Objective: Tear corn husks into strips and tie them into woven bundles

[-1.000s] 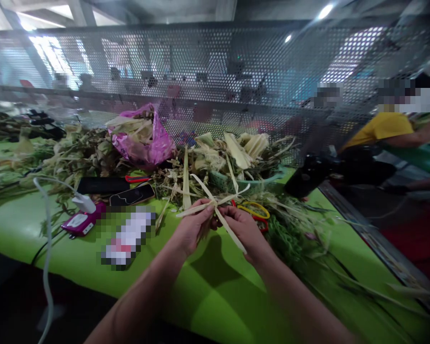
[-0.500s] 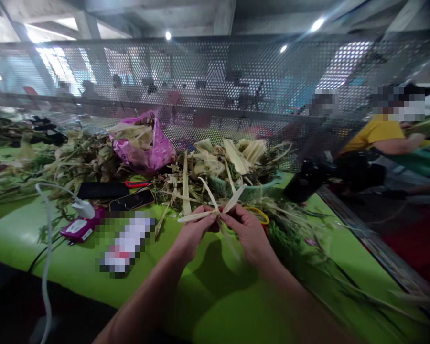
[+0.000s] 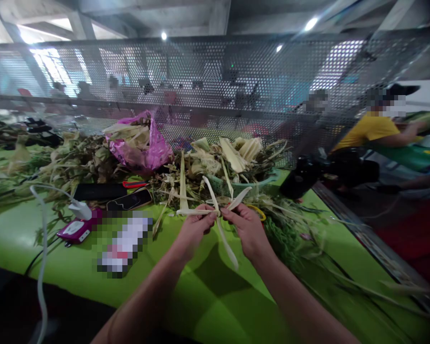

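Pale dried leaf strips [image 3: 220,210] cross each other just above the green table [image 3: 215,306]. My left hand [image 3: 195,228] pinches them from the left, and my right hand [image 3: 249,229] pinches them from the right at the crossing. One strip hangs down between my wrists and two ends stick up and outward. Behind my hands lies a heap of dried husks and leaves [image 3: 215,165].
A pink plastic bag [image 3: 139,143] with husks sits at the back. Two phones [image 3: 129,200], a pink device [image 3: 73,229] with a white cable and red-handled scissors [image 3: 134,184] lie left. A perforated metal screen [image 3: 215,91] stands behind. A person in yellow [image 3: 369,134] sits right.
My hands stayed together on the strips. The long strip that pointed down-right now hangs more steeply between my wrists, and the upper ends have shifted.
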{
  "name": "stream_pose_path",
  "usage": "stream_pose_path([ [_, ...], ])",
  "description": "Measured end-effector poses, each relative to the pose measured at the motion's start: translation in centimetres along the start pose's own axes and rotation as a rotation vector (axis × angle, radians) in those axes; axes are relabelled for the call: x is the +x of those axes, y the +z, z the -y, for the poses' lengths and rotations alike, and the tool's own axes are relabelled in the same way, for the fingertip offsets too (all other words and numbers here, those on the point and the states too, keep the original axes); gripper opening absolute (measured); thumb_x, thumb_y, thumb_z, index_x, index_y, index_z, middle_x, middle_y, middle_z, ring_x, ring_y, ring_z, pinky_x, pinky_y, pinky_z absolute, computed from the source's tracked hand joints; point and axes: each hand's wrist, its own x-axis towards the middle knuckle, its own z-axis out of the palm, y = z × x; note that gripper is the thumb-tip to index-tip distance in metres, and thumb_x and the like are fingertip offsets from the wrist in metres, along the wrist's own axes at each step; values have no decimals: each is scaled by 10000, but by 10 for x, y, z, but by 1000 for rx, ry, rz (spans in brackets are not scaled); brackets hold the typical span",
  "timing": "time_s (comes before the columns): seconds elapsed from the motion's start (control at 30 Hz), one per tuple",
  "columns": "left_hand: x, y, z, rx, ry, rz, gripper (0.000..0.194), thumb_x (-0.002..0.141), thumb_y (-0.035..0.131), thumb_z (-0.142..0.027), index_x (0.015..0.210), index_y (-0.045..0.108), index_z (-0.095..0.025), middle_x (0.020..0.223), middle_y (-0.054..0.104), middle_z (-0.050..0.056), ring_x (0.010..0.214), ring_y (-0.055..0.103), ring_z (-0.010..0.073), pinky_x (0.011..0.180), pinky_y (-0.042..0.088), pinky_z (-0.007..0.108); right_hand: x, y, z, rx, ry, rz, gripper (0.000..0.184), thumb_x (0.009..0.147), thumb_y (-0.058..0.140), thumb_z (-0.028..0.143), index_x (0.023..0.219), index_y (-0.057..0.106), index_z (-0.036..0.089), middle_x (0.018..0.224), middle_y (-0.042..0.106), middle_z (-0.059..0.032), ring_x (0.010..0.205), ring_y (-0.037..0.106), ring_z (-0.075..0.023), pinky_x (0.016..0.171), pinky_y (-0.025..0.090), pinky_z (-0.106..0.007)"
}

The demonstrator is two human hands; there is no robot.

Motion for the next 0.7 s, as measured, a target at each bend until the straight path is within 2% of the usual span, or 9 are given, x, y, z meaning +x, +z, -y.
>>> stream_pose_path([
  [0.2,-1,-3,-2,124,0,41,269,814,590,-434,853,530,-175,604,347,-63,533,262,73,502,177,233,4,-8,7,-131,-32,110,272,657,763,349,850,667,183,765,647,-12,691,554,-148,682,430,-280],
  [0.4,-1,-4,2,293,-13,68,278,826,565,-446,871,569,-171,677,434,-25,616,351,100,568,280,234,5,-10,6,-148,-36,80,213,648,754,329,710,614,182,675,569,19,659,493,-131,670,385,-273],
  [0.53,-1,-3,3,338,47,116,235,828,563,-404,825,568,-169,758,500,0,731,431,126,673,349,247,1,-6,4,-148,-76,45,214,642,744,321,698,589,185,659,537,27,637,468,-130,646,369,-274],
  [0.6,-2,-2,3,349,69,127,217,825,570,-385,807,566,-169,744,494,-8,715,425,119,665,346,244,0,-4,4,-137,-74,42,217,644,738,324,703,581,187,661,535,26,626,465,-130,631,368,-278],
  [0.7,-3,-1,2,333,21,100,223,823,574,-385,770,564,-169,682,479,-21,638,399,104,603,325,237,0,-4,7,-174,-64,63,236,645,743,348,696,581,184,645,538,19,613,467,-135,614,372,-284],
])
